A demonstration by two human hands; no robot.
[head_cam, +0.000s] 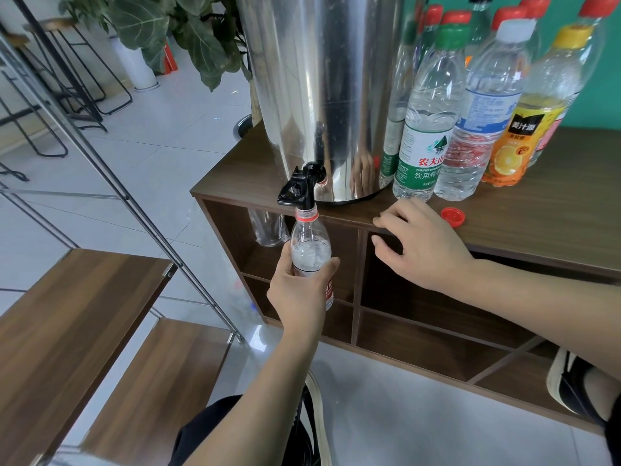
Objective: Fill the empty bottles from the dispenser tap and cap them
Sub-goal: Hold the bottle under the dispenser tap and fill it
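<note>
Right now, left hand [299, 290] wrapped around the clear plastic bottle [311, 253], fingers and thumb curled round its body, holding it upright with the open neck right up under the black tap [300, 186] of the stainless steel dispenser [319, 89]. Water visible inside the bottle's upper part. Right hand [423, 243] spread loose, fingers resting on the front edge of the wooden cabinet [537, 210], gripping nothing. Just beside that hand, a loose red cap [453, 216] lying on the cabinet top. Behind, a row of capped bottles beside the dispenser: green-capped water bottle [426, 129], white-capped bottle [484, 119], orange juice bottle [534, 119].
</note>
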